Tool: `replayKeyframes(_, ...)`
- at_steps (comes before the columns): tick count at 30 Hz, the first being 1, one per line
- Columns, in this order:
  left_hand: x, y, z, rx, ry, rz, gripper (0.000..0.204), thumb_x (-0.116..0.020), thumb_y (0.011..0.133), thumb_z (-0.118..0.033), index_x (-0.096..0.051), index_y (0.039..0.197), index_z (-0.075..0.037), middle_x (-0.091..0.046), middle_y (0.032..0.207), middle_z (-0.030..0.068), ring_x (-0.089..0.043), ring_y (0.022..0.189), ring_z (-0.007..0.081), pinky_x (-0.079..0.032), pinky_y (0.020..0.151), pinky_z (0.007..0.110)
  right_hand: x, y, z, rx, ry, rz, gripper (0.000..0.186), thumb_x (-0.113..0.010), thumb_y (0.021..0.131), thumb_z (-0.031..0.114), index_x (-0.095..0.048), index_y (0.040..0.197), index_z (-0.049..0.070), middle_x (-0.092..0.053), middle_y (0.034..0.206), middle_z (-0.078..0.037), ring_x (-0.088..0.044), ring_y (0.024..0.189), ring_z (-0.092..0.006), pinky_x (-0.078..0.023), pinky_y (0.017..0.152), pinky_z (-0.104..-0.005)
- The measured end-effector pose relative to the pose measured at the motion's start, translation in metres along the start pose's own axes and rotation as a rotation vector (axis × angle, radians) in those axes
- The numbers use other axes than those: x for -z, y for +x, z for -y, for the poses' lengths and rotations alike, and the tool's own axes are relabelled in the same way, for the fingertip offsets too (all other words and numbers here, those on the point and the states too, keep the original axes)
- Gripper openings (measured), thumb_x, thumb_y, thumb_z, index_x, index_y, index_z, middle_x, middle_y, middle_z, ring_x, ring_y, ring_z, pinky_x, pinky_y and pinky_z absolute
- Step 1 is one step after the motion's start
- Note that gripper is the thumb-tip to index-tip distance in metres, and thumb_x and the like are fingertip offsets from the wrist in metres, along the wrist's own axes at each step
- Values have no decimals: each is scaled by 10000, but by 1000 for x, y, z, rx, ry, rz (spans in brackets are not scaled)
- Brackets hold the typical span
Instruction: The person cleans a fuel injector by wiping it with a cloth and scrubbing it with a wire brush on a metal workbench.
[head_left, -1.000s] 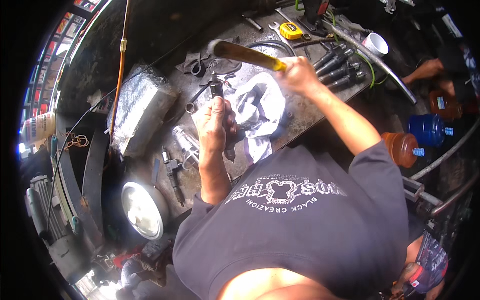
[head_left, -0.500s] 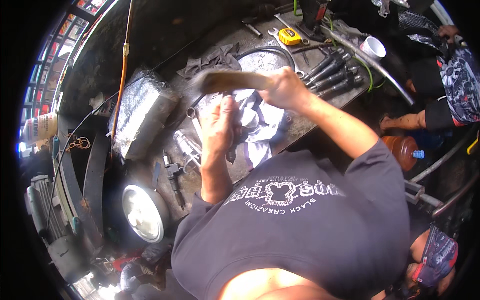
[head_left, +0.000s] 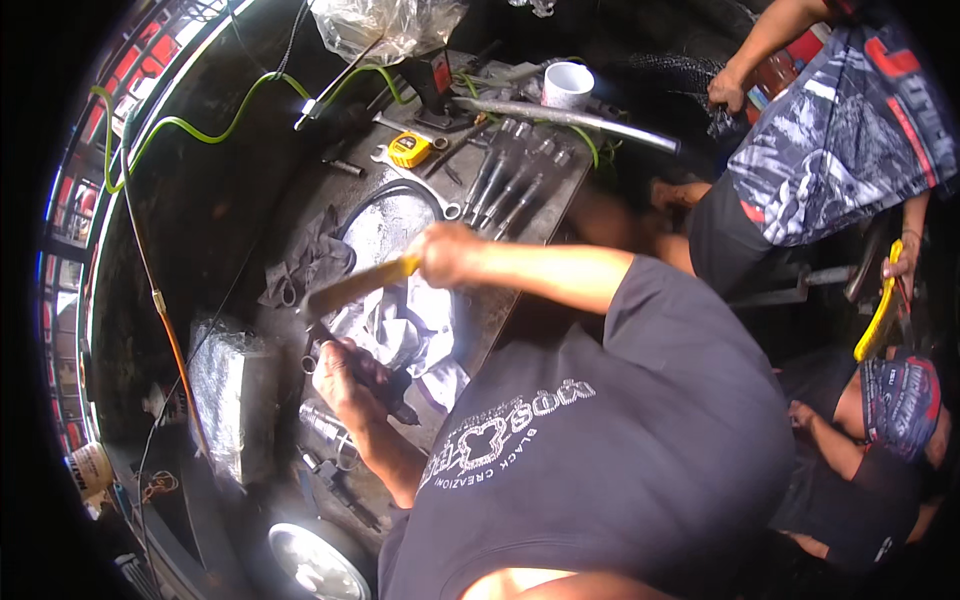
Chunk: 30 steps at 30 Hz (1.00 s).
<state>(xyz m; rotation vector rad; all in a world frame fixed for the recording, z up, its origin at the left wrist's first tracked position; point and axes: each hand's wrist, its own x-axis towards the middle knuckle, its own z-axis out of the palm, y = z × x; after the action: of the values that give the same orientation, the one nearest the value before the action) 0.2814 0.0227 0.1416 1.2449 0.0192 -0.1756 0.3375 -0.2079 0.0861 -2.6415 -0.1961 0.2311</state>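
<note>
My right hand (head_left: 447,256) is closed round a yellow-handled tool (head_left: 360,284) with a long, flat brownish head; motion blur hides its exact kind. The head's far end meets or nearly meets the top of a dark, slim metal part (head_left: 400,408), gripped upright or slightly tilted in my left hand (head_left: 350,385). Fingers cover the part's middle. Behind both hands, white cloth (head_left: 400,325) lies crumpled on the workbench (head_left: 535,225), beside a dark grey rag (head_left: 312,262). A similar dark metal part (head_left: 342,487) rests near my left forearm, next to a clear plastic piece (head_left: 325,422).
Several dark injector-like parts (head_left: 515,180) lie in a row. Around them are a yellow tape measure (head_left: 408,150), wrenches (head_left: 425,180), a metal pipe (head_left: 580,125) and a white cup (head_left: 568,85). A plastic-wrapped box (head_left: 235,405) stands left. Two other people are at the right.
The view has turned, shifting the bench and hands leftward in it. The tool has swung to a slant, its far end now lower, by the top of the metal part. Both hands keep their hold.
</note>
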Motion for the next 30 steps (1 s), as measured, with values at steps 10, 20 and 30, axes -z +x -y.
replayKeyframes(10,6,6,1,-12,92,-47,305,-476,947,-270,-520,760,-33,-473,561,24,-414,416,90,-369,381,220,12,-5,45,143,110,-172,181,-586,659,184,-672,811,134,-626,660,-147,-623,608,-331,-517,581,-432)
replayKeyframes(20,8,-2,-20,-125,-245,-128,320,-546,911,-303,-531,813,2,-517,654,78,-500,510,143,-433,454,268,9,-11,45,18,706,-269,178,-634,777,166,-540,664,65,-507,573,16,-412,499,-56,-348,461,-244)
replayKeyframes(30,-3,9,-15,-22,-707,-24,405,-427,938,-415,-489,982,-17,-493,831,83,-495,755,200,-431,747,362,-29,-45,86,-134,1871,105,204,-655,797,98,-453,812,118,-501,624,-2,-487,448,-115,-399,426,-236)
